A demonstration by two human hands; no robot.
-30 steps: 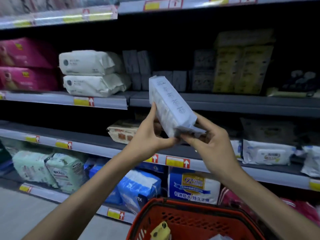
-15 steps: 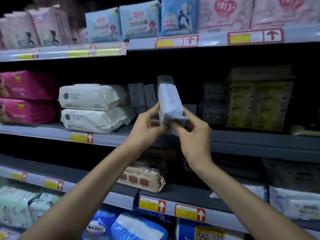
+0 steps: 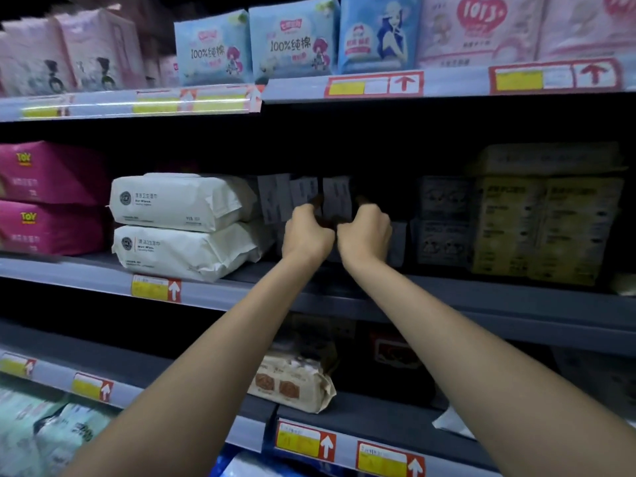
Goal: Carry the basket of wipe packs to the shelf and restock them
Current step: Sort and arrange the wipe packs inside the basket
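Note:
Both my arms reach deep into the middle shelf (image 3: 447, 297). My left hand (image 3: 306, 232) and my right hand (image 3: 364, 232) hold a grey-white wipe pack (image 3: 336, 197) upright between them, fingers curled round its lower end. The pack stands in line with similar grey packs (image 3: 285, 197) at the back of the shelf, in dim light. Its bottom is hidden behind my knuckles. The basket is out of view.
Two stacked white wipe packs (image 3: 182, 225) lie left of my hands, pink packs (image 3: 44, 197) further left. Yellow boxes (image 3: 547, 225) and grey packs (image 3: 444, 222) stand to the right. A beige pack (image 3: 292, 383) sits on the shelf below. Blue and pink packs fill the top shelf (image 3: 378, 86).
My hands pushed the wipe pack from in front of the shelf edge to the back row. The view tilted up and the red basket dropped out of sight.

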